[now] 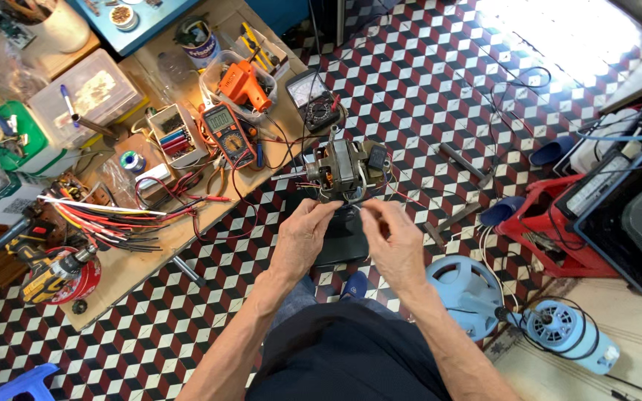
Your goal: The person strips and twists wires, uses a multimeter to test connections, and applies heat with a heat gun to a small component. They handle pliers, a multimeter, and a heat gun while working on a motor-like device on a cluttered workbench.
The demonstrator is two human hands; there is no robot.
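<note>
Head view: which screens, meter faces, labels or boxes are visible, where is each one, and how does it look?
Digital multimeter: on the bench, orange case, greenish screen.
Analog meter: bench's right end, black, white dial face.
Can: top of bench, round, blue label.
Clear plastic box: left part of bench, rectangular, pale lid.
</note>
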